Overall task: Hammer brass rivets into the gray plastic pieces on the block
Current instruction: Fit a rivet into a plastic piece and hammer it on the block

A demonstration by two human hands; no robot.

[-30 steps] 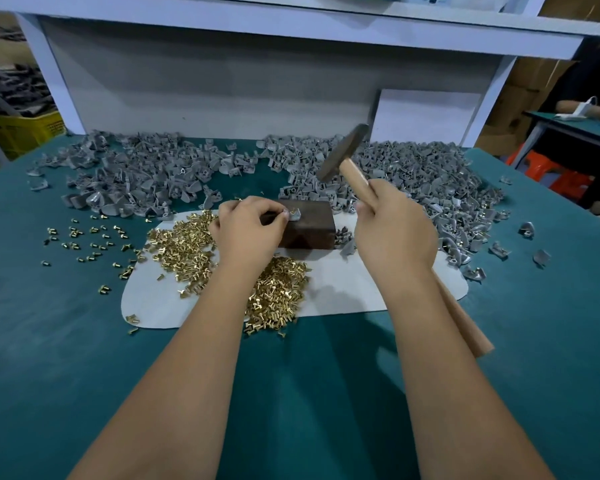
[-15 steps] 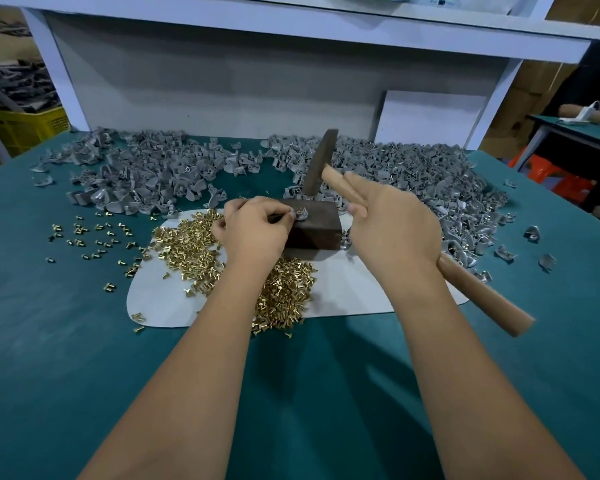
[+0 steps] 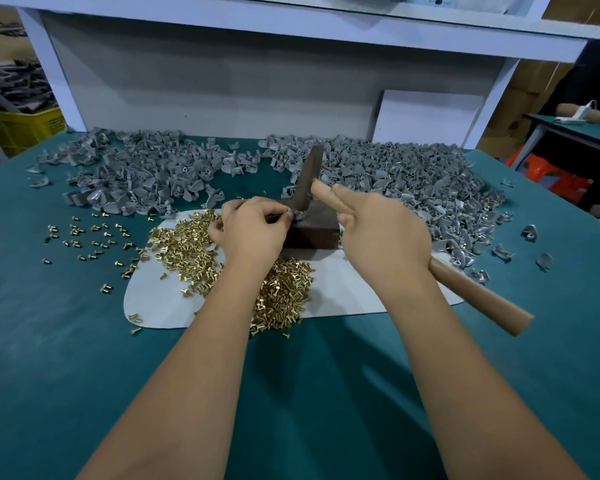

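A dark brown block [image 3: 314,230] stands on a white mat [image 3: 347,292] in the middle of the green table. My left hand [image 3: 250,226] pinches a small gray plastic piece [image 3: 298,214] on the block's top left edge. My right hand [image 3: 381,233] grips the wooden handle of a hammer [image 3: 478,296]. The hammer's dark metal head [image 3: 310,181] points down and touches the gray piece. A heap of brass rivets [image 3: 194,244] lies on the mat under my left wrist.
Two large heaps of gray plastic pieces [image 3: 142,174] [image 3: 420,188] fill the back of the table. Loose rivets [image 3: 80,233] are scattered at the left. A white shelf frame [image 3: 243,81] closes the back. Another person's arm [image 3: 575,109] rests on a table at the right.
The hammer head has swung down from a raised position onto the gray piece on the block. My left hand has kept its hold on the piece.
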